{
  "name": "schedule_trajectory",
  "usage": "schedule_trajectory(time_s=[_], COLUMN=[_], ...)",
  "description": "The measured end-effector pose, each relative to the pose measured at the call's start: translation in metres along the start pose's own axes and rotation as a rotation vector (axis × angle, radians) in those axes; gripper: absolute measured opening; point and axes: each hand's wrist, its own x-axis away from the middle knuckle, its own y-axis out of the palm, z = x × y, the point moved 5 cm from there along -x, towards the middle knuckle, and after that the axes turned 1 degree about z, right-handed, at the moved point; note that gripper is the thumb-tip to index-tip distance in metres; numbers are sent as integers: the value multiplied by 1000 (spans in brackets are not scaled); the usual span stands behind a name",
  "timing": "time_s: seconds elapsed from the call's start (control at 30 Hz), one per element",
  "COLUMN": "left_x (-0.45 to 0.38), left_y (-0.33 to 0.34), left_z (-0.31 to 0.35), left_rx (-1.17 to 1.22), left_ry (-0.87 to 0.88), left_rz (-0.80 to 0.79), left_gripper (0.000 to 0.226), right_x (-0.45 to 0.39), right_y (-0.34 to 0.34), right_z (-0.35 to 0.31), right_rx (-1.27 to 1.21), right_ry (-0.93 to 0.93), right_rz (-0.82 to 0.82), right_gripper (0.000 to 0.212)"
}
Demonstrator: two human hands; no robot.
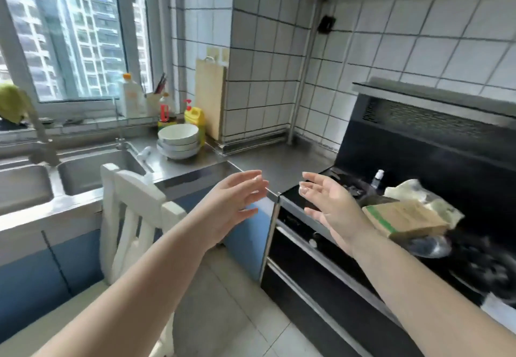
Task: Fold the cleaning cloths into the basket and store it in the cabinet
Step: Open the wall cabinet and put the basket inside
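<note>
Both bare forearms are seen reaching up from the bottom edge of the frame toward its centre. At centre the left hand [234, 203] and right hand [332, 206] are held palms facing, apart, over the corner where the counter meets the stove; the fingers of each are straight to loosely relaxed and slightly spread, and nothing is held or touched.

No cleaning cloth can be picked out with certainty and no basket is seen — only a green, cloth-like bundle [11, 102] is draped near the faucet at the left edge, too blurred to identify.

A black stove unit [418, 144] fills the right of the frame, with a brown cardboard box [405, 217] and crumpled pale plastic lying on it. A double steel sink [92, 169] is set at the left under the window, with blue cabinet fronts [33, 278] below. A white chair back [131, 206] stands before the sink. Stacked white bowls [178, 141] rest on the counter at upper centre; a wooden cutting board [210, 97] is leaned against the tiled wall beside them.
</note>
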Motion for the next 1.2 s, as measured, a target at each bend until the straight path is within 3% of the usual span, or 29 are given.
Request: schedule_trajectory(time_s=[0.27,0.57,0.93,1.2], left_x=[-87,-158,-273,-347], left_y=[157,317,482,561], left_z=[75,147,218,269], left_rx=[-106,-216,-471,-872], left_ry=[165,423,861,1258], left_rz=[-369,-553,-407,-114], left_gripper=[24,24,21,49], right_x=[7,-16,-99,-173], right_y=[-155,-298,-475,-554], right_z=[-98,-188,-267,-297], right_rx=[221,490,778,1007], right_ry=[-172,-331,-463,-503], right_rz=[396,612,694,823], right_gripper=[30,37,44,56])
